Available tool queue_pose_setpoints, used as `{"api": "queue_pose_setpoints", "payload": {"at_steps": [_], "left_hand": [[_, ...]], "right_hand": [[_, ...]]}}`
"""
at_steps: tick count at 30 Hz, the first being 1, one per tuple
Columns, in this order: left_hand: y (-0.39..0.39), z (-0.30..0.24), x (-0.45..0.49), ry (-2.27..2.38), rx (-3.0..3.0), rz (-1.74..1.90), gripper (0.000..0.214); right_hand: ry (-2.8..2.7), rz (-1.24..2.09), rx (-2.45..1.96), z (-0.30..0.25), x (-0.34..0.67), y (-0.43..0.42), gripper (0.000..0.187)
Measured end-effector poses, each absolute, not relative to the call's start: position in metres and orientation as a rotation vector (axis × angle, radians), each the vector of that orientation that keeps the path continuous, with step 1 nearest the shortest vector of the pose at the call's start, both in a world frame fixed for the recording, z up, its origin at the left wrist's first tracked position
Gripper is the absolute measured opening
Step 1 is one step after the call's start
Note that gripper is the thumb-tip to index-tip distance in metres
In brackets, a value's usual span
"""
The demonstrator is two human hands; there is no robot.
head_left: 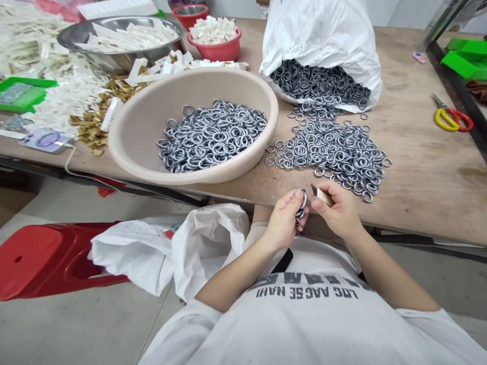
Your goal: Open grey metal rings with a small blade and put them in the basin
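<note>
Rings (305, 199) pinched in left fingers (296, 198), blade-like tool (323, 196) clamped in right fingers (321, 207)
Likely stiff, slick; hold outer rims, away from right fingers

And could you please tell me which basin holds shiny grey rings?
The large beige plastic basin, nearest the left hand, holds the rings; the silver metal basin holds white strips, and the nearer red plastic bowl small white pieces.

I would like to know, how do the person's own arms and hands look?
The left hand and right hand are ungloved, and the forearms are bare. The white shirt has short, plain sleeves; dark lettering crosses its front.
</note>
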State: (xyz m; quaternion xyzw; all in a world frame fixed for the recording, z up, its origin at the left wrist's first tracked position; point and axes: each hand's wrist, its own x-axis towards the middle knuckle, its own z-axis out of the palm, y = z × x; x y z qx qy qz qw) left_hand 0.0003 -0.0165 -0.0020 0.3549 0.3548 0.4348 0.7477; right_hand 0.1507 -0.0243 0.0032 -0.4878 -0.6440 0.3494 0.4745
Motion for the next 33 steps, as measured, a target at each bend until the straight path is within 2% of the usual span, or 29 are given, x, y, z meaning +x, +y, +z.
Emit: {"api": "queue_pose_setpoints", "payload": {"at_steps": [3, 5, 12, 16, 23, 26, 30, 33], "left_hand": [[-0.014, 0.001, -0.004, 0.803, 0.714, 0.988, 0.044], [-0.013, 0.001, -0.006, 0.813, 0.698, 0.991, 0.045], [-0.015, -0.005, -0.009, 0.705, 0.755, 0.924, 0.043], [-0.019, -0.005, -0.011, 0.589, 0.787, 0.803, 0.037], [-0.002, -0.003, -0.022, 0.807, 0.676, 1.035, 0.034], [0.002, -0.004, -0.025, 0.893, 0.626, 1.110, 0.039], [-0.001, -0.008, -0.019, 0.890, 0.705, 1.124, 0.041], [-0.005, -0.012, -0.012, 0.824, 0.828, 1.065, 0.037]], "right_hand": [[-1.907, 0.499, -1.238, 0.005, 0.150, -0.028, 0.029], [-2.010, 0.407, -1.265, 0.006, 0.146, -0.030, 0.030], [-2.041, 0.416, -1.333, 0.009, 0.149, -0.028, 0.038], [-1.929, 0.387, -1.627, 0.002, 0.166, -0.007, 0.043], [-2.030, -0.032, -2.074, -0.008, 0.172, 0.035, 0.025], [-1.977, 0.176, -1.905, 0.000, 0.168, 0.034, 0.018], [-1.604, 0.965, -1.420, 0.010, 0.151, 0.016, 0.030], [-1.331, 1.329, -1.227, 0.010, 0.136, -0.001, 0.036]]}}
